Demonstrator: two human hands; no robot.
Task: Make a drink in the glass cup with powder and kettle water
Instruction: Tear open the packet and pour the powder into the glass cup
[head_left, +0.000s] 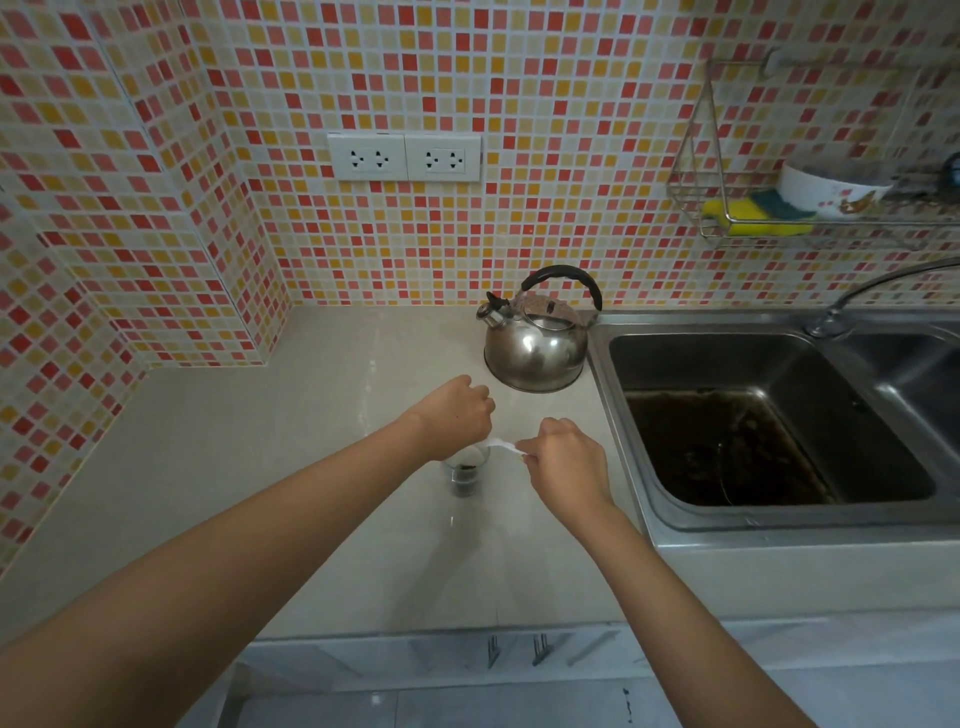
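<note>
The right hand pinched one end of a small white packet and the left hand, fingers curled, gripped the other end — both just above the glass cup. The cup stood on the pale counter with something dark inside, the steel kettle beyond it — beside the sink.

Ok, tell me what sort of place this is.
Most likely a home kitchen: a steel sink set into the counter, a whistling kettle beside it, and a mosaic-tiled wall carrying sockets.
</note>
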